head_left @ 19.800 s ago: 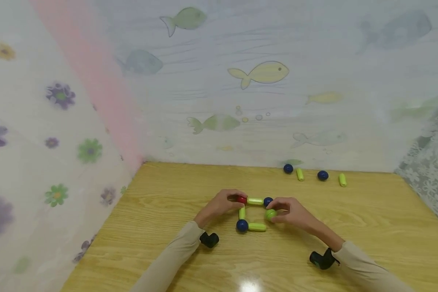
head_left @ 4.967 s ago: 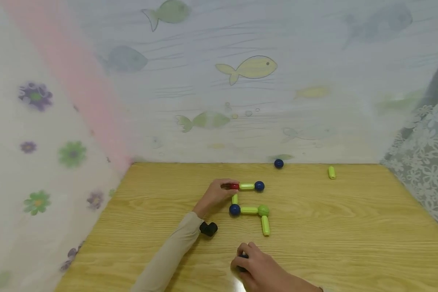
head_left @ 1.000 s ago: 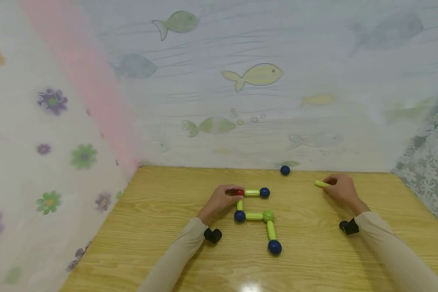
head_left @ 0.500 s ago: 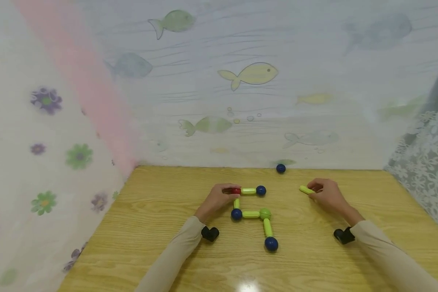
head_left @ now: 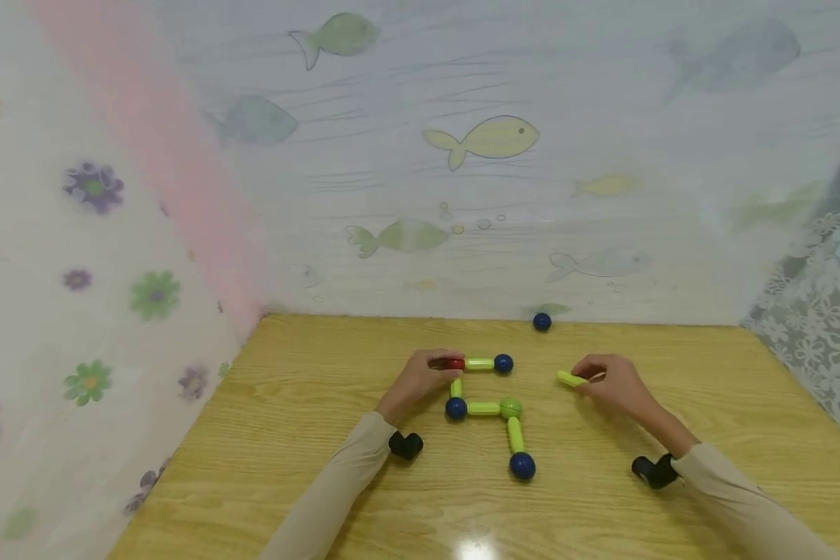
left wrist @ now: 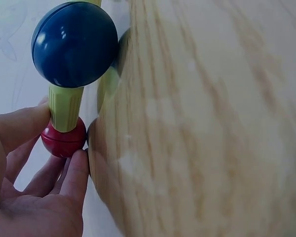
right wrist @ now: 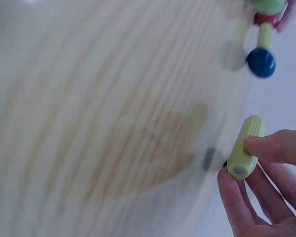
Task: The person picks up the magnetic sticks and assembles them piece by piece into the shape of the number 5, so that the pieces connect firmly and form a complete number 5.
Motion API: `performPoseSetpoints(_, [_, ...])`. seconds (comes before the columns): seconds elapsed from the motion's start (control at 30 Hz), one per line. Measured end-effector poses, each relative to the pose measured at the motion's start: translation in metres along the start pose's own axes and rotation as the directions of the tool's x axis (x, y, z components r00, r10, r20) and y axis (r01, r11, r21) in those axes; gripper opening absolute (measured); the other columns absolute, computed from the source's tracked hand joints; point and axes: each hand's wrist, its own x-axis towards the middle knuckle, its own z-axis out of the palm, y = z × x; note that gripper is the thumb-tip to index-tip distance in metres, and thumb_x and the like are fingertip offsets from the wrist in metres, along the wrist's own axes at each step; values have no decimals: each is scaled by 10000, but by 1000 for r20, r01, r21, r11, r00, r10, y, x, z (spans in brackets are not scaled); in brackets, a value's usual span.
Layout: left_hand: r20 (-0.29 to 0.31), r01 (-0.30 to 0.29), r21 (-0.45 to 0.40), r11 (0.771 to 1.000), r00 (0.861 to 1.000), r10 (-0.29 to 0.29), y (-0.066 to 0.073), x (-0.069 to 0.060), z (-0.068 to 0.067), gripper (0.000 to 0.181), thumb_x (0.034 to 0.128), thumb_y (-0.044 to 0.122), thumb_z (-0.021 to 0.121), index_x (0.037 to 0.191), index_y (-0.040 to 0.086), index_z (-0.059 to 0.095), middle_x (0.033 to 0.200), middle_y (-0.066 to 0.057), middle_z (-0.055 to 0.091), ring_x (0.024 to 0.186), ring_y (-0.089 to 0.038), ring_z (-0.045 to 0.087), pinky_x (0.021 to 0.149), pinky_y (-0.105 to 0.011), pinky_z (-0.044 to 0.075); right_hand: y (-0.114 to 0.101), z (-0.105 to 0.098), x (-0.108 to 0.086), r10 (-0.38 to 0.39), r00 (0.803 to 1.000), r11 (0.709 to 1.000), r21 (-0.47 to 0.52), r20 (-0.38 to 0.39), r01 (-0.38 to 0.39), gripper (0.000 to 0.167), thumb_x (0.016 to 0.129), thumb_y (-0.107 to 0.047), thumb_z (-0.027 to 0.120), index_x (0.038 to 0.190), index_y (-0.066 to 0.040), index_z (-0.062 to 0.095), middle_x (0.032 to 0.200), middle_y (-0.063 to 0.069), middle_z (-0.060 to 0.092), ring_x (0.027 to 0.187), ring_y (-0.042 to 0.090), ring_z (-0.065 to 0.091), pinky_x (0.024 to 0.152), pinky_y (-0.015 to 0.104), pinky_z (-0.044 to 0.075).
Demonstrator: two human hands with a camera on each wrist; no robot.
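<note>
My left hand (head_left: 420,383) grips a red ball (head_left: 455,363) at the upper-left corner of a chain of balls and rods on the table. From it a yellow-green rod (head_left: 479,364) runs right to a blue ball (head_left: 503,363). Another rod leads down to a second blue ball (head_left: 456,408). There a rod (head_left: 484,408) joins a green ball (head_left: 510,408), and a further rod (head_left: 516,435) ends at a blue ball (head_left: 522,466). To the right, my right hand (head_left: 617,385) pinches a loose yellow-green magnetic rod (right wrist: 245,145) between thumb and fingers, apart from the chain.
One loose blue ball (head_left: 542,321) lies at the back edge of the wooden table (head_left: 308,389), by the fish-patterned wall covering (head_left: 392,288). Black wrist cameras (head_left: 406,446) sit at both sleeves. Lace cloth (head_left: 826,311) hangs at the right.
My right hand has carried the rod from the back right leftward and nearer. Earlier, the green ball, a rod and a blue ball joined the chain. My left hand keeps holding the red ball.
</note>
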Motion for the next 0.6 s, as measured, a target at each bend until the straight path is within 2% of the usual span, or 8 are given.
performPoseSetpoints(0.2, [6,-2,-5,1000,1000,2,2,-1,2,340,905,148,656,1230,51,634,1150,-58,648,1066,-198,586,878,-293,480,-17,3,-10,-33,998,997,77,55,29,197,805,12,719,998,7,680,940,111,665,859,276,630,683,239,533])
performPoseSetpoints(0.4, [10,-2,-6,1000,1000,2,2,-2,1,343,910,151,650,1236,46,627,1148,-62,644,1051,-193,588,876,-298,481,-37,7,-20,-54,988,985,170,143,29,217,828,-10,704,1043,-4,666,988,105,652,896,246,627,721,238,532])
performPoseSetpoints(0.6, [6,12,5,1000,1000,-12,4,-2,0,347,903,162,661,1234,60,633,1157,-46,645,1063,-186,583,895,-311,472,-54,14,-29,-76,979,973,230,190,31,184,840,-15,691,1024,-23,676,990,98,644,888,207,629,724,240,534])
